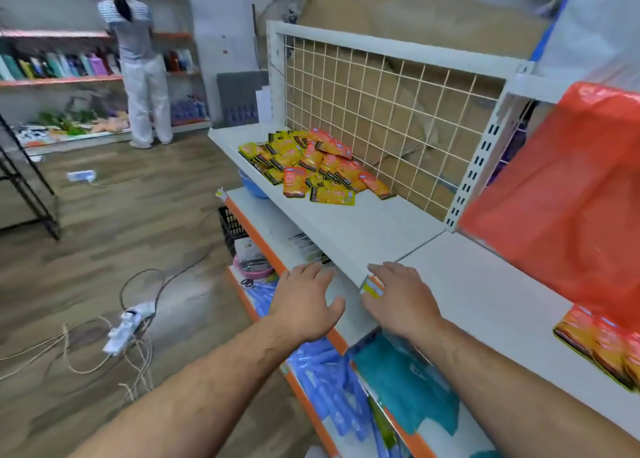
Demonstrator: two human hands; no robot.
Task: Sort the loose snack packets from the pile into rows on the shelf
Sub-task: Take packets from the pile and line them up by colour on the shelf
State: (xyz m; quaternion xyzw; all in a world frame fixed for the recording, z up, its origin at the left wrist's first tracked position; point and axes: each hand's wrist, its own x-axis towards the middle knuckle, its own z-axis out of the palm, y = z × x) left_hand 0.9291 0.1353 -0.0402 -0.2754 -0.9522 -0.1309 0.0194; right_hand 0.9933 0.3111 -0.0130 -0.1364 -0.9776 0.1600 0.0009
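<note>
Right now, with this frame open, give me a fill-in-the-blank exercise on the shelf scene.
1. The pile of snack packets lies on the white shelf against a ____ grid.
2. The right hand holds a small yellow packet at the shelf's ____ edge.
3. The left hand holds ____.

Missing words: wire; front; nothing.

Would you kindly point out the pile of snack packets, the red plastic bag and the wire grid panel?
pile of snack packets [311,165]: head view, heap's middle.
red plastic bag [568,197]: head view, its middle.
wire grid panel [388,90]: head view, central wires.
</note>
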